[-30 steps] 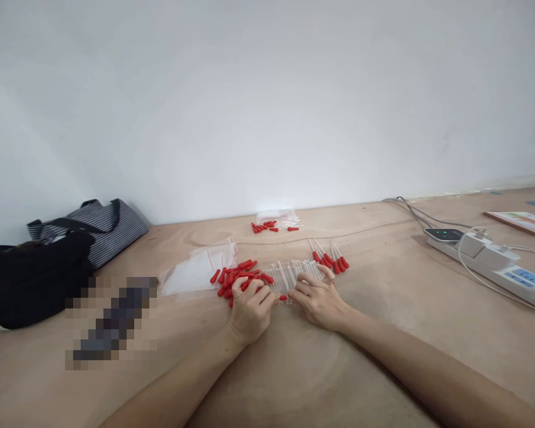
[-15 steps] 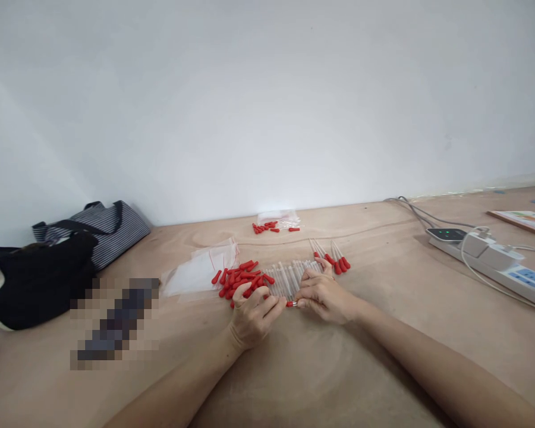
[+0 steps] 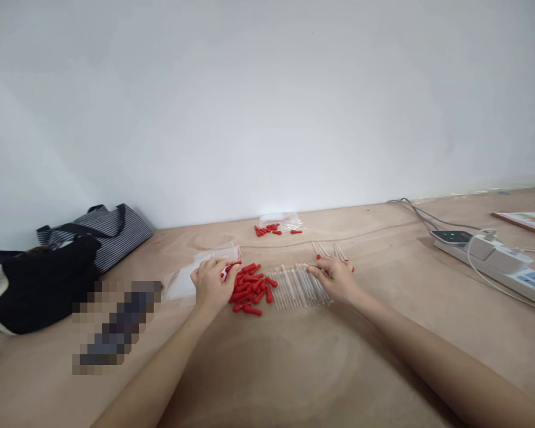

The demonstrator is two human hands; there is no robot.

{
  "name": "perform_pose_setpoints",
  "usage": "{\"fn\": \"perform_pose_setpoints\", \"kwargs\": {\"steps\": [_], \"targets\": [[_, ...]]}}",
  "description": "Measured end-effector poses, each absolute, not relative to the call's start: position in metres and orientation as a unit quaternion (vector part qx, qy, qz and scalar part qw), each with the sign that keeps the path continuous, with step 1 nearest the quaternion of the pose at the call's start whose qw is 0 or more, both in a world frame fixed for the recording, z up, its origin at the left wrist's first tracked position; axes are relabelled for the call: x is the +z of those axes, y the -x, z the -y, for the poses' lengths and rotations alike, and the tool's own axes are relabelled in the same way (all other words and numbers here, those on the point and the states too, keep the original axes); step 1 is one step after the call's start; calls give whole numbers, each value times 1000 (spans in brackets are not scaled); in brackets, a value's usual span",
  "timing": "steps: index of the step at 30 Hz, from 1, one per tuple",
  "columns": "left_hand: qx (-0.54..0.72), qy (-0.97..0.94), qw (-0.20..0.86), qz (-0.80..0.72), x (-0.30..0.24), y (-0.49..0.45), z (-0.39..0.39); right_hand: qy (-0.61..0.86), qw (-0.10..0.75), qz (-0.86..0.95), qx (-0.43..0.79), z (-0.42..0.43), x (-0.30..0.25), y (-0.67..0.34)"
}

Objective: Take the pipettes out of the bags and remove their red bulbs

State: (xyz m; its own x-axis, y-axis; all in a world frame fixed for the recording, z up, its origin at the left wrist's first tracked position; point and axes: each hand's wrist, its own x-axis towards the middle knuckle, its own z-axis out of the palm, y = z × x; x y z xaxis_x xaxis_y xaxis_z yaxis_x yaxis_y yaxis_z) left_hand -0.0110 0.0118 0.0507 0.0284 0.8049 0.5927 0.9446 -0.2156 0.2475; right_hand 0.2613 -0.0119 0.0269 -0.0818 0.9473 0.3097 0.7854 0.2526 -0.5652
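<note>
My left hand is at the left edge of a pile of red rubber dropper bulbs, thumb and fingers curled around a bulb that is partly hidden. A row of clear glass dropper tubes lies side by side to the right of the pile. Over the right end of this row, my right hand has thumb and forefinger pinched at the upper end of a glass tube. Behind that hand lie several droppers with red bulbs fitted, tips pointing away, partly covered by the fingers.
Clear zip bags lie left of the pile. Farther back are more red bulbs beside a plastic bag. Two bags, one black and one striped, stand at left. A power strip with cables lies at right.
My hands have parted: the left moved left and back onto the bulb pile, the right moved right and back. The bulb and tube held together at the front edge have left that spot.
</note>
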Motion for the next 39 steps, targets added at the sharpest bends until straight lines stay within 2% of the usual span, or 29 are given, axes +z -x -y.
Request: {"fn": "perform_pose_setpoints", "kwargs": {"steps": [4, 11, 14, 16, 19, 21, 27, 30, 35, 39], "targets": [[-210, 666, -29, 715, 51, 23, -43, 673, 298, 662, 143, 2, 30, -247], [-180, 681, -70, 706, 48, 25, -72, 716, 211, 654, 125, -15, 35, -222], [-212, 677, -39, 704, 48, 21, -63, 719, 186, 664, 90, -16, 29, -216], [-271, 679, 21, 682, 45, 16, -48, 715, 176, 673, 71, -15, 25, -214], [-379, 720, 133, 566, 34, 5, -19, 707, 171, 684, 55, -14, 22, -212], [-405, 761, 158, 482, 26, -2, 0, 706, 176, 684, 55, -15, 24, -215], [-425, 806, 148, 383, 18, -9, 20, 768, 202, 605, 61, -38, 50, -272], [-423, 809, 146, 380, 19, -8, 16, 819, 155, 541, 112, -49, 55, -313], [-415, 816, 140, 377, 20, -9, 14, 841, 122, 507, 144, -57, 39, -346], [-407, 817, 137, 385, 20, -8, 15, 833, 129, 510, 171, -61, 24, -342]]}}
